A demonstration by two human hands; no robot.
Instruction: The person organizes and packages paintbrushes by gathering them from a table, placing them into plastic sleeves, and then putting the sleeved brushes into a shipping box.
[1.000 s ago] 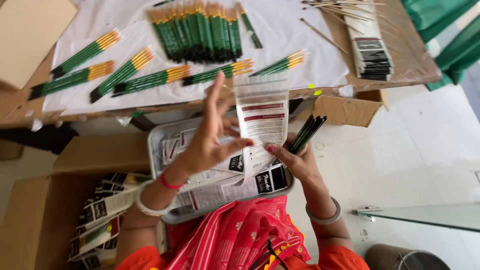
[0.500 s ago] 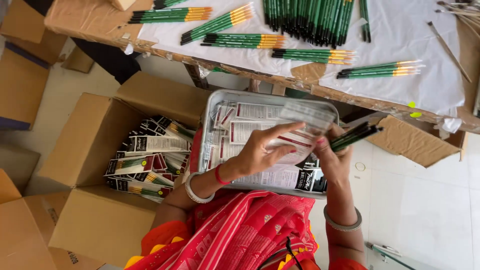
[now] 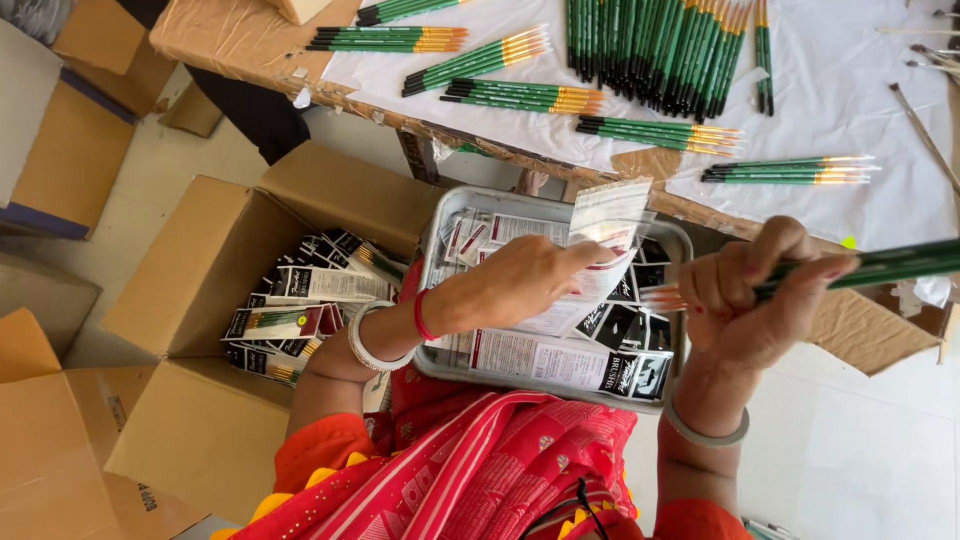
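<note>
My left hand (image 3: 520, 285) pinches a clear plastic pouch (image 3: 600, 235) with a printed card, held over a metal tray (image 3: 470, 365) on my lap. My right hand (image 3: 745, 300) grips a small bunch of green-handled paint brushes (image 3: 880, 262); their pale bristle tips point left toward the pouch's lower edge. The tray holds several printed black-and-white packets (image 3: 560, 360).
A table covered in white sheet (image 3: 850, 110) ahead carries several bundles of green brushes (image 3: 480, 58). An open cardboard box (image 3: 190, 270) at my left holds packed brush packets (image 3: 290, 310). More cardboard boxes (image 3: 60, 140) stand on the floor at left.
My view has shifted closer. My right hand has raised the brushes and turned their tips toward the pouch, which my left hand has lifted slightly above the tray.
</note>
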